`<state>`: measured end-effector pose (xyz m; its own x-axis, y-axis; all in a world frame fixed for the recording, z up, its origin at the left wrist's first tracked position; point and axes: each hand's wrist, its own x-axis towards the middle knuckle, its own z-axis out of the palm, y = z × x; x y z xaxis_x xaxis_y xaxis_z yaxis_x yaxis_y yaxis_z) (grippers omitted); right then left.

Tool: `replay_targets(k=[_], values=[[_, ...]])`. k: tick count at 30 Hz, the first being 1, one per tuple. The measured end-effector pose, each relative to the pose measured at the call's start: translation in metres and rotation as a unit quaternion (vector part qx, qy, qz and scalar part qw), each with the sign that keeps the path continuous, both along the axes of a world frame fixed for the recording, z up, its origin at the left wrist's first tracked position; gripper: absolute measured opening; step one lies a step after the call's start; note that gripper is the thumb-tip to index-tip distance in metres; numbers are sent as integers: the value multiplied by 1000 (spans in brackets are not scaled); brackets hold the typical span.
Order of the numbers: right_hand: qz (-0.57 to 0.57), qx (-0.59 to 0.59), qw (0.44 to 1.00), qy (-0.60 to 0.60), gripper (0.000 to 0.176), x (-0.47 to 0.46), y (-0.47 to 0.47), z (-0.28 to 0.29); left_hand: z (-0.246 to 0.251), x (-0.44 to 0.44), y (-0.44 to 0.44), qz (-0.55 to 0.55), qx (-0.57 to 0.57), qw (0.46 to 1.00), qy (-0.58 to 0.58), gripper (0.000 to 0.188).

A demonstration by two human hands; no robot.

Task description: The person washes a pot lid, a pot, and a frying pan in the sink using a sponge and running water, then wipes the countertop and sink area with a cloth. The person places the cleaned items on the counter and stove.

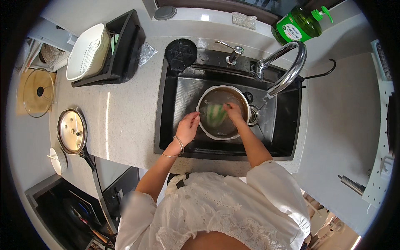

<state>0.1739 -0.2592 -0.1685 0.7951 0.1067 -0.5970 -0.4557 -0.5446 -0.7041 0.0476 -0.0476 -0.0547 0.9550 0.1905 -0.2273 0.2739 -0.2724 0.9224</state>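
A round metal pot [222,137] of cloudy water sits inside the black sink [187,84]. My left hand [187,126], with bangles at the wrist, has its fingertips on the left side of the pot's rim. My right hand [234,113] reaches over the pot and grips the edge of a green-and-white striped cloth [216,115]. Water covers part of this cloth and blurs its outline. Just right of the pot is the sink's drain [254,115].
A chrome faucet [289,75] arches over the sink's right side. Behind stands a green pump bottle [297,26]. To the left are a white colander [89,53] on a black rack [125,62], a pressure cooker lid [72,131] and a white bowl [59,161]. A glass lid [39,92] lies farther left.
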Motion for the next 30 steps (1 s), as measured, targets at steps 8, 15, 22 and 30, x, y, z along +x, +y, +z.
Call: replay_targets(k=[8, 15, 22, 30], values=[[285, -191, 935, -92, 39, -16, 6, -14, -2, 4, -23, -102, -35, 994, 2, 31], [387, -207, 887, -147, 48, -29, 13, 36, -34, 4, -9, 37, 197, 977, 66, 71], [256, -81, 962, -48, 22, -34, -15, 61, -79, 32, -5, -129, -9, 970, 207, 69], [-67, 109, 973, -191, 11, -33, -105, 149, -10, 48, -37, 10, -223, 869, 441, 29]])
